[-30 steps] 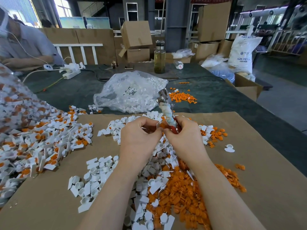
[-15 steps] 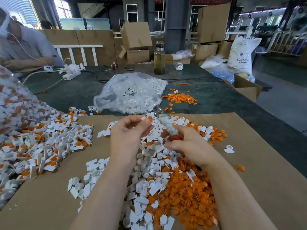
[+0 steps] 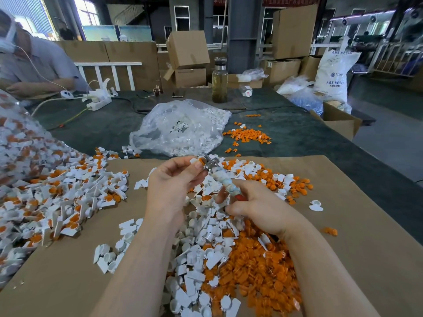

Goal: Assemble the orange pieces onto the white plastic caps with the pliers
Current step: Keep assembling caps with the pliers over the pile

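Since the earlier frame both hands have parted: left hand [image 3: 170, 188] pinches a white cap with orange piece [image 3: 198, 161] at the nose of the pliers [image 3: 218, 177] gripped by right hand [image 3: 256, 208]; pressing step underway, squeeze judged next.

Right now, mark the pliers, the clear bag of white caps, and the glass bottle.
pliers [image 3: 220, 180], head view, on the taped handle above the right hand [image 3: 258, 211].
clear bag of white caps [image 3: 180, 128], head view, middle of the bag.
glass bottle [image 3: 219, 84], head view, on its body.
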### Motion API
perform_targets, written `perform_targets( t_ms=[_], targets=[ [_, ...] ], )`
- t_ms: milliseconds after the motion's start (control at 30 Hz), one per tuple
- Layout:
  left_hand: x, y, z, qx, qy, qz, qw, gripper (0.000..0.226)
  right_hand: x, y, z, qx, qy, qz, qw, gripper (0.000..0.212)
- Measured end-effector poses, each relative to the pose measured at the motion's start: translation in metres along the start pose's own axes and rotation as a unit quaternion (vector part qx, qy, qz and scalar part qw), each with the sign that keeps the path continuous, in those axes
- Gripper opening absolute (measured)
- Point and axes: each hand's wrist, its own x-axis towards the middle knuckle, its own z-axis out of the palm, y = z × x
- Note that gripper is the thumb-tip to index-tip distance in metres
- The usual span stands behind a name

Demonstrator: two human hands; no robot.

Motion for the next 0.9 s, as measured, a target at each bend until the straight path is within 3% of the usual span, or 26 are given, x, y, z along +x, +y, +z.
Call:
perform_targets(
  t_ms=[100, 300, 500, 600, 700, 767, 900],
  targets=[
    [0.0, 0.0, 0.001, -0.004, 0.005, 0.001, 1.0, 0.013, 0.001, -0.001, 0.003, -0.015, 0.014, -0.013, 1.0, 0.019],
    [0.002, -0.002, 0.001, -0.004, 0.016, 0.003, 1.0, 0.013, 0.006, 0.005, 0.008, -0.048, 0.043, -0.024, 0.998, 0.025],
    [0.007, -0.001, -0.007, -0.025, 0.009, -0.074, 0.997, 0.007, 0.01, 0.009, 0.011, -0.087, 0.066, -0.027, 0.994, 0.015],
    [0.017, 0.004, -0.023, -0.076, 0.081, -0.132, 0.985, 0.012, 0.012, 0.012, 0.01, -0.111, 0.097, -0.032, 0.989, 0.005],
    [0.026, 0.01, -0.046, -0.183, 0.204, -0.167, 0.947, 0.014, 0.012, 0.016, 0.006, -0.131, 0.139, -0.034, 0.981, 0.007],
    [0.031, 0.013, -0.061, -0.256, 0.259, -0.169, 0.916, 0.02, 0.013, 0.019, 0.003, -0.157, 0.163, -0.026, 0.974, 0.005],
    [0.039, 0.016, -0.087, -0.35, 0.32, -0.137, 0.87, 0.033, 0.013, 0.024, 0.001, -0.174, 0.184, -0.019, 0.967, 0.02]
  ],
)
